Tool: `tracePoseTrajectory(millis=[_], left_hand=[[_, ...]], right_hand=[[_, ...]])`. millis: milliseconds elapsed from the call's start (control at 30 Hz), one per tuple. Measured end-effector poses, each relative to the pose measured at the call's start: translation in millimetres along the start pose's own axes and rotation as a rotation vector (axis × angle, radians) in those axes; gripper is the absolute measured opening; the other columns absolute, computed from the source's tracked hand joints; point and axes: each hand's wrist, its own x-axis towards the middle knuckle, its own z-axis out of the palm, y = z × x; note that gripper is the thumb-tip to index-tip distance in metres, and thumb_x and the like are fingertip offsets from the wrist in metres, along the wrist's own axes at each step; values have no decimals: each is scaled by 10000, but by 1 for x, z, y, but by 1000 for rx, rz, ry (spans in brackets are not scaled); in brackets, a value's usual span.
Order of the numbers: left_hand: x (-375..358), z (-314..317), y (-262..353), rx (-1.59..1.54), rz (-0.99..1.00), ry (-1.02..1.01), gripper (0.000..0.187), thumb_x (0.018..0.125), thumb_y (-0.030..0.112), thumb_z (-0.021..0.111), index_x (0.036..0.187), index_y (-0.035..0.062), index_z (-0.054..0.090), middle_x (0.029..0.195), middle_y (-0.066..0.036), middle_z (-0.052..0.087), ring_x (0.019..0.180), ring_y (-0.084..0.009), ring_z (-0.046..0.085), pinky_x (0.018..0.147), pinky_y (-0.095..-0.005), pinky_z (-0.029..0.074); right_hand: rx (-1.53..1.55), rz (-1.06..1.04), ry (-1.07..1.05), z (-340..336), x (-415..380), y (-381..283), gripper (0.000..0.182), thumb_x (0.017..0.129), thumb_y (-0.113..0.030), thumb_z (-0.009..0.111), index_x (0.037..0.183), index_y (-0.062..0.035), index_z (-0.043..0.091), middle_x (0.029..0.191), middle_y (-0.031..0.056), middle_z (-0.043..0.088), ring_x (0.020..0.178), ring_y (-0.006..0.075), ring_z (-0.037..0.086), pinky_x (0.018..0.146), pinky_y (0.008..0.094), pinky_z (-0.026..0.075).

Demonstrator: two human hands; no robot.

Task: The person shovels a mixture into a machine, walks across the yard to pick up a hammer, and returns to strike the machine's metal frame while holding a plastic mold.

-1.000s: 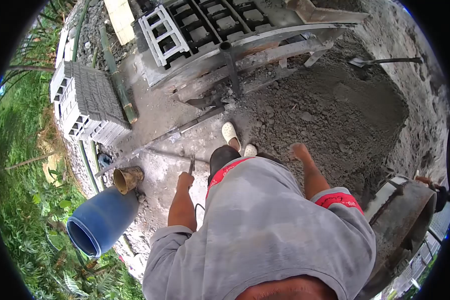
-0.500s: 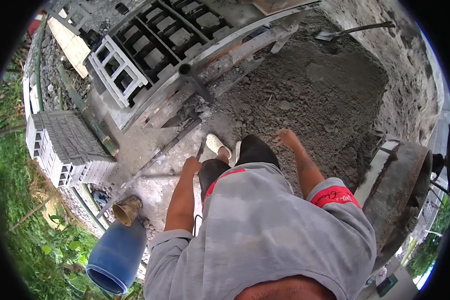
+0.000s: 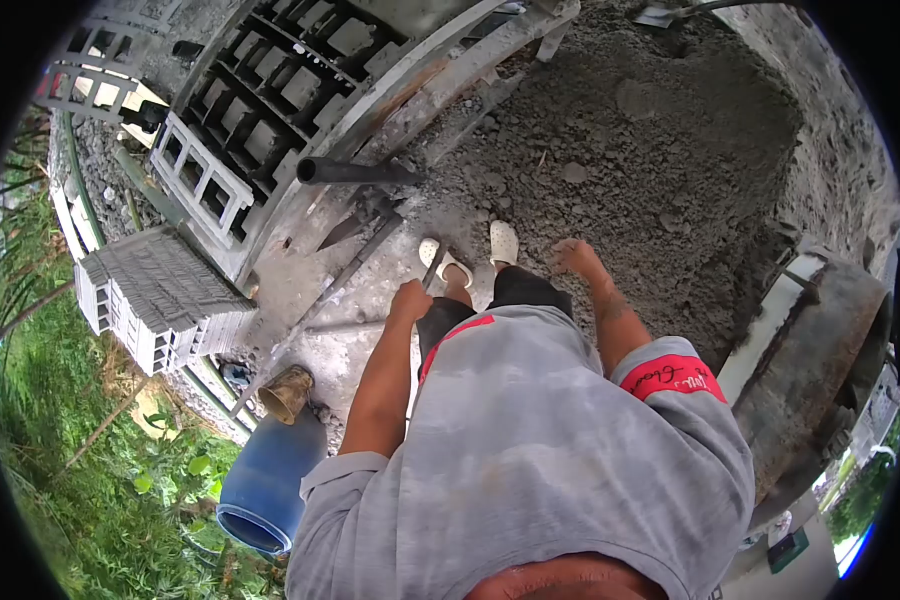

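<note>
My left hand [image 3: 410,300] is closed around a thin dark bar [image 3: 435,264] that sticks out past the fist toward my feet. What kind of tool it is I cannot make out, as the rest is hidden by the hand and leg. Out to the other side, my right hand [image 3: 577,256] hangs above the edge of a grey heap of damp mortar mix [image 3: 660,170], its fingers loosely apart and holding nothing. Pale clogs [image 3: 504,243] are on my feet between the two hands.
A block mould [image 3: 300,85] stands ahead on a raised bench, with a dark pipe [image 3: 360,172] jutting from its front. Stacked hollow blocks [image 3: 165,290], a bucket [image 3: 287,394] and a blue barrel [image 3: 275,480] are left. A rusty drum [image 3: 815,370] stands right; a shovel [image 3: 660,16] lies beyond the heap.
The dark pipe by the mould has swung down from upright to nearly level. My view has shifted, and one foot shows more fully. Both hands keep their shape.
</note>
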Motion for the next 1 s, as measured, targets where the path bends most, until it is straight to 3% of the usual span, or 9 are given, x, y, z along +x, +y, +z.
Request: tracePoseTrajectory(millis=[33, 300, 500, 700, 800, 900, 933, 1000], left_hand=[[-4, -3, 2, 66, 0, -23, 312, 714, 181, 578, 941, -33, 573, 963, -252, 596, 937, -373, 575, 809, -429, 467], [-34, -18, -18, 153, -126, -30, 302, 701, 145, 583, 948, -28, 600, 997, -241, 594, 958, -358, 576, 822, -418, 468], [-33, -23, -45, 153, -180, 55, 304, 683, 162, 606, 925, -22, 608, 1002, -246, 591, 959, -362, 575, 821, -422, 469], [-50, -20, -43, 11, -233, 118, 330, 685, 188, 613, 916, -46, 594, 947, -269, 594, 936, -379, 576, 806, -423, 471], [-60, -11, -42, -29, -206, 162, 343, 702, 220, 618, 917, -46, 595, 958, -271, 591, 941, -381, 573, 809, -425, 467], [-68, 1, -42, -48, -192, 168, 355, 721, 252, 620, 912, -47, 595, 970, -274, 585, 943, -382, 571, 814, -427, 463], [-71, 4, -42, -66, -205, 169, 360, 727, 264, 622, 907, -47, 595, 977, -276, 582, 943, -382, 571, 815, -427, 461], [-77, 11, -46, -83, -220, 170, 341, 719, 237, 614, 896, -54, 594, 963, -276, 586, 927, -384, 576, 795, -425, 465]], right_hand=[[147, 57, 29, -11, 4, 4, 294, 866, -115, 423, 1088, 22, 560, 886, 151, 651, 724, 236, 648, 675, 348, 507], [119, 40, 76, -76, 23, 13, 343, 860, -112, 415, 1144, 57, 505, 951, 186, 631, 797, 268, 651, 698, 341, 506], [90, 10, 52, -60, 23, -28, 329, 856, -121, 422, 1117, 49, 526, 940, 175, 630, 785, 262, 644, 676, 350, 505], [76, -64, -65, -31, 52, -19, 304, 837, -113, 453, 1077, 45, 550, 884, 161, 644, 763, 255, 637, 687, 361, 495], [123, -67, -132, -27, 57, -23, 299, 828, -88, 438, 1068, 49, 552, 884, 185, 642, 744, 274, 642, 612, 333, 512], [-288, -682, -182, -25, 151, 64, 302, 834, -78, 417, 1072, 51, 550, 884, 196, 640, 737, 280, 646, 564, 319, 508], [-301, -697, -190, -27, 150, 53, 302, 834, -78, 417, 1072, 51, 550, 884, 196, 640, 737, 280, 646, 564, 319, 508], [160, -21, -263, -35, 122, 21, 335, 863, -144, 450, 1124, 63, 486, 1002, 260, 592, 798, 354, 629, 645, 431, 532]])
